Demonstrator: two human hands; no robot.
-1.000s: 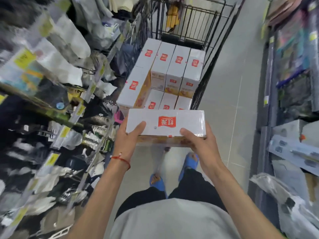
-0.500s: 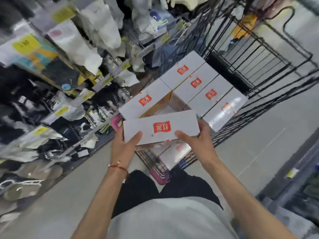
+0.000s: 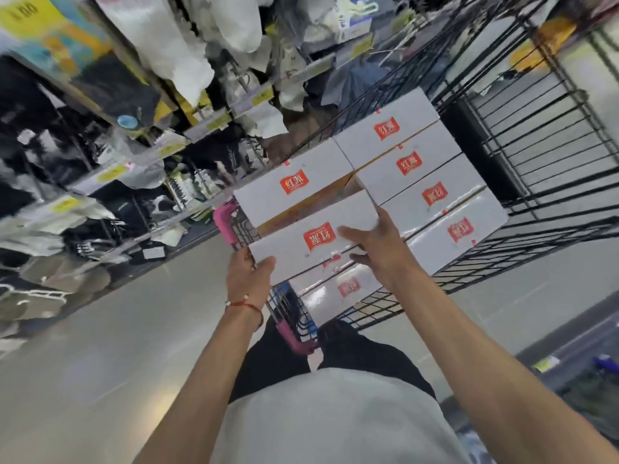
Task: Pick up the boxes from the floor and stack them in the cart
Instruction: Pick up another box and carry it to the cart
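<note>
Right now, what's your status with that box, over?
Left hand and right hand grip the held box by its ends. Box at near end of cart, beside stacked boxes. Nothing blocking.

A red emblem with two white Chinese characters, apparently 红派 seen upside down, is printed on the white top of the front box [image 3: 315, 236], and is repeated on each of the stacked boxes [image 3: 408, 163] and on the lower box [image 3: 335, 291]. The yellow shelf tags [image 3: 112, 172] and the yellow label [image 3: 23, 13] at the top left are too blurred for their figures to be read.
</note>
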